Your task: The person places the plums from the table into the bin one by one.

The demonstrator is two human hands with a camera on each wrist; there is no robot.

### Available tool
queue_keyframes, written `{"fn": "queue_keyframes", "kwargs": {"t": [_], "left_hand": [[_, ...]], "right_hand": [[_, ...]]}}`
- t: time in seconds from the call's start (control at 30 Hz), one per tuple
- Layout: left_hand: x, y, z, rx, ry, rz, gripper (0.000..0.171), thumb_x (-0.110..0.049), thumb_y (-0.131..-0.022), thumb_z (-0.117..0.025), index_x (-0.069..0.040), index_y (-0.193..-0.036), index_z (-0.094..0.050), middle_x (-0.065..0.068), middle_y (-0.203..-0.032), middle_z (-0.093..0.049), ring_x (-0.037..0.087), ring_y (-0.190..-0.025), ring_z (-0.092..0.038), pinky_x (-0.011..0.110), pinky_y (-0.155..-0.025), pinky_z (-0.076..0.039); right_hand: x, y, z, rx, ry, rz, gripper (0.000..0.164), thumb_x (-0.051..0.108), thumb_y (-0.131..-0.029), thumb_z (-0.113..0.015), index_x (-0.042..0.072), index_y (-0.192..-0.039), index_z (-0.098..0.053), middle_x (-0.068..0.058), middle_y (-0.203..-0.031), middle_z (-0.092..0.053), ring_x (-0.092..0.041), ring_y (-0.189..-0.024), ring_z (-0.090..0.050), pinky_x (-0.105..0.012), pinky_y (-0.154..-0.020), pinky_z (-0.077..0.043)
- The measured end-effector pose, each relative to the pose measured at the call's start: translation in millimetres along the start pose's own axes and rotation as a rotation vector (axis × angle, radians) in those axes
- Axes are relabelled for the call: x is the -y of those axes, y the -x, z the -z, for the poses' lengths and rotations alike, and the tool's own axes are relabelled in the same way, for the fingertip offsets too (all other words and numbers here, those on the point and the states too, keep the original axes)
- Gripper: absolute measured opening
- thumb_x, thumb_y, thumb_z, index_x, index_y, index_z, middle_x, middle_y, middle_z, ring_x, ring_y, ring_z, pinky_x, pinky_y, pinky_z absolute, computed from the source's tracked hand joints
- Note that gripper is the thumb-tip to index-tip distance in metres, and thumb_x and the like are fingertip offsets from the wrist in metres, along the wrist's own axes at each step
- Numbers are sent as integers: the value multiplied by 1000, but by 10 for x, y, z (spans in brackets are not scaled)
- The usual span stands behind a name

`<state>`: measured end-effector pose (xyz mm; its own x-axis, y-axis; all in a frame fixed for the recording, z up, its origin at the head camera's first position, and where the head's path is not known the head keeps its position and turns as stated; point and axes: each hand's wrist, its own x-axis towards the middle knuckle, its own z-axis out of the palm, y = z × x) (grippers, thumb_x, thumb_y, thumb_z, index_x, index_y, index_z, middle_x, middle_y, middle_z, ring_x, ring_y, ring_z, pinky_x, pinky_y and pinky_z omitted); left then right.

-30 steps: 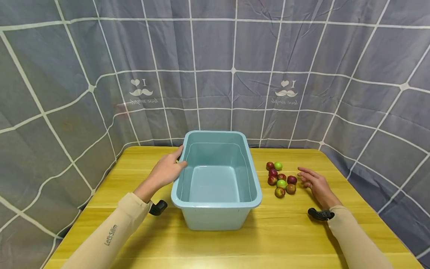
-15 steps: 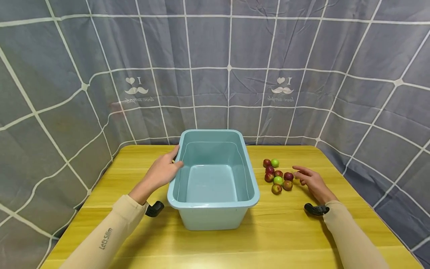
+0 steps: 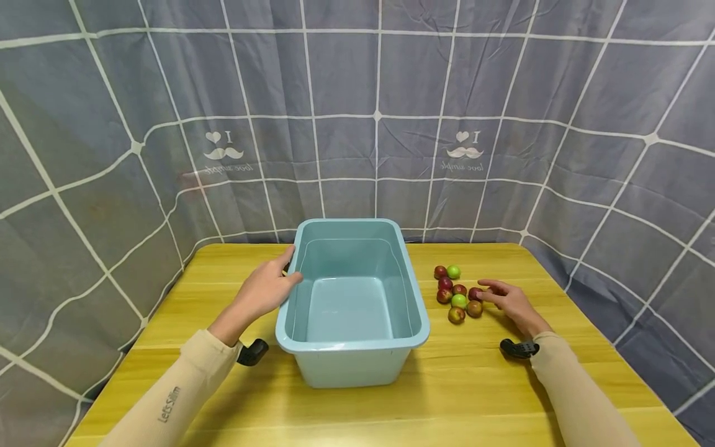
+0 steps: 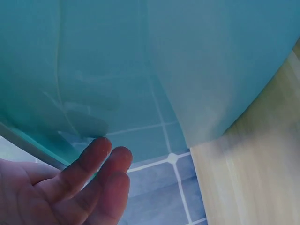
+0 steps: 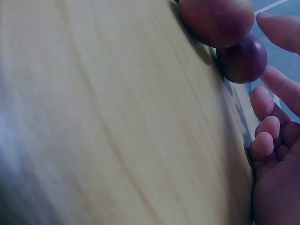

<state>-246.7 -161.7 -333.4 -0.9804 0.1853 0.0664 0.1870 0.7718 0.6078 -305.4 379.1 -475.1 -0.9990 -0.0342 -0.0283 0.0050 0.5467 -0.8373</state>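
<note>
it's a curtained nook, gridded cloth (image 3: 342, 74) hanging on three sides of a table (image 3: 480, 391).

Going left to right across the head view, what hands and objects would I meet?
Bare left hand, pale blue rectangular plastic tub, loose cluster of small round red and green fruits, bare right hand.

A light-blue rectangular tub (image 3: 352, 367) stands upright, open-topped; at its three o'clock, nine round red and green fruits (image 3: 458, 300) lie clustered.
</note>
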Motion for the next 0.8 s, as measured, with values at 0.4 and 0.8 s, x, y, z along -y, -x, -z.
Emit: {"fn": "queue_keyframes", "kwargs": {"t": [0.4, 0.8], "left_hand": [[4, -162, 4, -26, -122, 23, 82, -54, -97, -47, -16, -163, -17, 17, -154, -47, 42, -133, -51, 61, -96, -45], [46, -168, -36, -28, -172, 23, 77, -50, -99, -45, -16, -163, -17, 18, -156, -42, 44, -136, -47, 62, -94, -45]], "right_hand": [[21, -5, -16, -17, 9, -6, 65, 45, -96, -66, 5, -145, -53, -13, -119, -59, -17, -100, -50, -28, -83, -40], [13, -17, -60, -6, -6, -35, 68, 46, -94, -69, 3, -144, -54, -23, -132, -56, -33, -118, -48, -43, -99, -35]]}}
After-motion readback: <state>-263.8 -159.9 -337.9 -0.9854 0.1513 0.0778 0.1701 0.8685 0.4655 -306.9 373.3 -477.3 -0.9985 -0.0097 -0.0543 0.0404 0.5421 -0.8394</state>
